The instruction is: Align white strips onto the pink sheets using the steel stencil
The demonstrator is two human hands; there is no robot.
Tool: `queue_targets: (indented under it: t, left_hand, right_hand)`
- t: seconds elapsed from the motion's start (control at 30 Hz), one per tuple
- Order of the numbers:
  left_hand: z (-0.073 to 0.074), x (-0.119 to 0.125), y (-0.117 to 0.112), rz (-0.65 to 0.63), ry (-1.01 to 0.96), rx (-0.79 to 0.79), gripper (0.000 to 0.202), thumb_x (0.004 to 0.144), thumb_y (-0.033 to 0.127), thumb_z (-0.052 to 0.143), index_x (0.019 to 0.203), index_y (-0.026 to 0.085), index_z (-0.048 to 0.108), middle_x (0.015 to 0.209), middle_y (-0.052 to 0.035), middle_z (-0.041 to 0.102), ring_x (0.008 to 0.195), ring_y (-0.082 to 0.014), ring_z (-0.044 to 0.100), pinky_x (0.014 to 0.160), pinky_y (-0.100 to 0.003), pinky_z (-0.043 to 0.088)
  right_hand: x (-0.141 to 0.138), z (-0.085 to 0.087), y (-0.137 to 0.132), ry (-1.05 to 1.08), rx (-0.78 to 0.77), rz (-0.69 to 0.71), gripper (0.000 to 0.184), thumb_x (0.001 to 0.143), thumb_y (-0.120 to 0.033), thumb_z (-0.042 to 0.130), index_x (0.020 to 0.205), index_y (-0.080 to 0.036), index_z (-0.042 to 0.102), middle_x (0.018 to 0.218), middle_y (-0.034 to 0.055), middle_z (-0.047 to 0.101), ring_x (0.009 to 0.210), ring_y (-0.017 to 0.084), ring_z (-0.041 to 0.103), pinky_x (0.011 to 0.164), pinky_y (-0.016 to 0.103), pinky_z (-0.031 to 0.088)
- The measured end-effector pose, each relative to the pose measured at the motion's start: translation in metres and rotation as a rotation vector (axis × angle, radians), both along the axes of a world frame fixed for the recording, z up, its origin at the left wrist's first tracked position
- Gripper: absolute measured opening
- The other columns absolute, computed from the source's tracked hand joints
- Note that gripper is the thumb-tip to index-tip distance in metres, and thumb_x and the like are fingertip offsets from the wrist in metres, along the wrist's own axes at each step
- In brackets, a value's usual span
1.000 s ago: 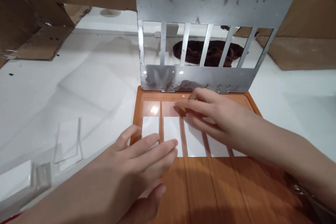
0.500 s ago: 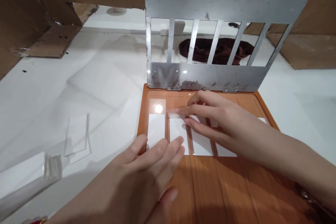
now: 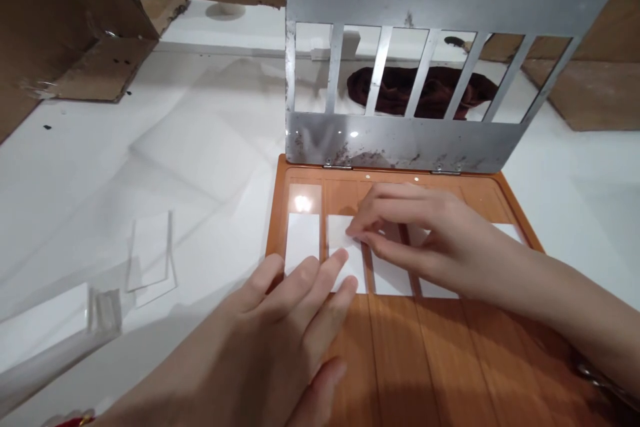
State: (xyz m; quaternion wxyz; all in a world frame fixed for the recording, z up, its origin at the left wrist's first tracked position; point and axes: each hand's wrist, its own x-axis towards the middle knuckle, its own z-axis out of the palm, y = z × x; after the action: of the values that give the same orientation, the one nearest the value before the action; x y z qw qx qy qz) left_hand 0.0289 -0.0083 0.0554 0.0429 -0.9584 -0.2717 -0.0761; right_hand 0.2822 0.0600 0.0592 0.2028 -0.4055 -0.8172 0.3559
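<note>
An orange slotted tray (image 3: 425, 353) lies flat in front of me, with several white rectangular pieces (image 3: 301, 242) set side by side in its channels. A hinged metal plate with slots (image 3: 400, 140) stands up from its far edge. My left hand (image 3: 280, 327) rests flat on the tray's near left, fingers stretched out, fingertips touching the second white piece (image 3: 339, 232). My right hand (image 3: 420, 233) reaches in from the right, fingers together, pressing on the pieces in the middle channels.
Thin clear sheets (image 3: 150, 253) and a small clear stack (image 3: 105, 310) lie on the white table (image 3: 200, 147) to the left. Cardboard boxes (image 3: 75, 33) stand at the back left and back right. A dark cloth (image 3: 420, 90) lies behind the metal plate.
My right hand has drawn back to the right along the pieces. My left fingertips have slid forward onto the second white piece. The camera view has shifted slightly.
</note>
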Motion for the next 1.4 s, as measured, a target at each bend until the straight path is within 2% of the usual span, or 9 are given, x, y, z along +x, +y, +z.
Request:
queue_targets:
  t: [0.13, 0.27, 0.5, 0.6, 0.77, 0.87, 1.0, 1.13, 1.4]
  left_hand:
    - [0.001, 0.002, -0.001, 0.018, 0.014, 0.016, 0.058, 0.110, 0.026, 0.018, 0.139, 0.011, 0.065, 0.149, -0.0105, 0.066, 0.128, -0.0265, 0.056, 0.110, -0.044, 0.027]
    - [-0.002, 0.002, -0.003, 0.034, 0.044, -0.005, 0.053, 0.109, 0.028, 0.025, 0.146, 0.010, 0.060, 0.155, -0.0114, 0.060, 0.130, -0.0263, 0.056, 0.108, -0.044, 0.029]
    - [-0.001, 0.000, -0.002, -0.005, 0.014, 0.066, 0.057, 0.110, 0.027, 0.020, 0.139, 0.007, 0.064, 0.149, -0.0139, 0.065, 0.128, -0.0279, 0.053, 0.104, -0.045, 0.031]
    - [0.000, -0.002, -0.002, -0.012, 0.029, 0.046, 0.057, 0.110, 0.024, 0.018, 0.142, 0.007, 0.062, 0.152, -0.0132, 0.063, 0.131, -0.0273, 0.052, 0.111, -0.045, 0.025]
    - [-0.002, -0.005, -0.002, -0.024, 0.054, 0.020, 0.057, 0.109, 0.020, 0.017, 0.150, 0.005, 0.054, 0.159, -0.0140, 0.055, 0.142, -0.0275, 0.046, 0.128, -0.048, 0.005]
    - [-0.004, -0.004, -0.002, -0.041, 0.054, 0.006, 0.055, 0.110, 0.023, 0.021, 0.150, 0.005, 0.054, 0.159, -0.0134, 0.055, 0.142, -0.0268, 0.046, 0.131, -0.047, -0.004]
    - [-0.006, -0.005, -0.004, -0.061, 0.087, -0.002, 0.057, 0.105, 0.015, 0.021, 0.152, 0.003, 0.050, 0.159, -0.0139, 0.054, 0.143, -0.0271, 0.047, 0.132, -0.050, -0.007]
    - [-0.007, -0.010, -0.007, -0.064, 0.117, 0.007, 0.058, 0.103, 0.015, 0.023, 0.155, 0.003, 0.047, 0.163, -0.0143, 0.049, 0.153, -0.0278, 0.037, 0.131, -0.054, -0.010]
    - [-0.011, -0.011, -0.008, -0.044, 0.071, -0.050, 0.057, 0.098, 0.013, 0.030, 0.150, 0.009, 0.054, 0.163, -0.0089, 0.049, 0.166, -0.0264, -0.008, 0.131, -0.053, -0.015]
  right_hand:
    - [0.004, 0.001, 0.000, -0.108, 0.152, 0.090, 0.015, 0.103, -0.021, 0.061, 0.101, -0.022, 0.076, 0.099, 0.0048, 0.069, 0.090, 0.020, 0.065, 0.082, 0.038, 0.046]
    - [0.005, -0.002, -0.002, -0.146, 0.215, 0.135, 0.016, 0.103, -0.020, 0.061, 0.106, -0.022, 0.077, 0.100, 0.0045, 0.069, 0.088, 0.019, 0.064, 0.079, 0.038, 0.044]
    - [0.005, -0.003, -0.003, -0.149, 0.208, 0.139, 0.015, 0.102, -0.018, 0.062, 0.105, -0.021, 0.077, 0.100, 0.0047, 0.069, 0.083, 0.018, 0.060, 0.078, 0.036, 0.043]
    - [0.005, -0.003, -0.003, -0.150, 0.211, 0.137, 0.016, 0.102, -0.018, 0.062, 0.105, -0.021, 0.077, 0.100, 0.0052, 0.069, 0.083, 0.018, 0.061, 0.077, 0.036, 0.043]
    - [0.005, -0.003, -0.003, -0.134, 0.199, 0.138, 0.015, 0.102, -0.018, 0.062, 0.105, -0.021, 0.077, 0.100, 0.0053, 0.069, 0.086, 0.019, 0.062, 0.079, 0.036, 0.044]
    - [0.005, -0.004, -0.003, -0.132, 0.200, 0.132, 0.015, 0.102, -0.018, 0.063, 0.105, -0.020, 0.077, 0.100, 0.0053, 0.069, 0.086, 0.019, 0.062, 0.079, 0.036, 0.044]
    - [0.005, -0.003, -0.002, -0.128, 0.194, 0.139, 0.016, 0.101, -0.017, 0.063, 0.105, -0.019, 0.078, 0.099, 0.0058, 0.069, 0.086, 0.019, 0.062, 0.079, 0.037, 0.044]
    - [0.005, -0.002, -0.002, -0.136, 0.201, 0.145, 0.016, 0.101, -0.017, 0.062, 0.105, -0.020, 0.077, 0.100, 0.0058, 0.069, 0.087, 0.019, 0.062, 0.080, 0.038, 0.045]
    - [0.005, -0.001, -0.003, -0.148, 0.148, 0.143, 0.017, 0.101, -0.017, 0.059, 0.105, -0.020, 0.075, 0.102, 0.0059, 0.067, 0.091, 0.020, 0.061, 0.083, 0.040, 0.047]
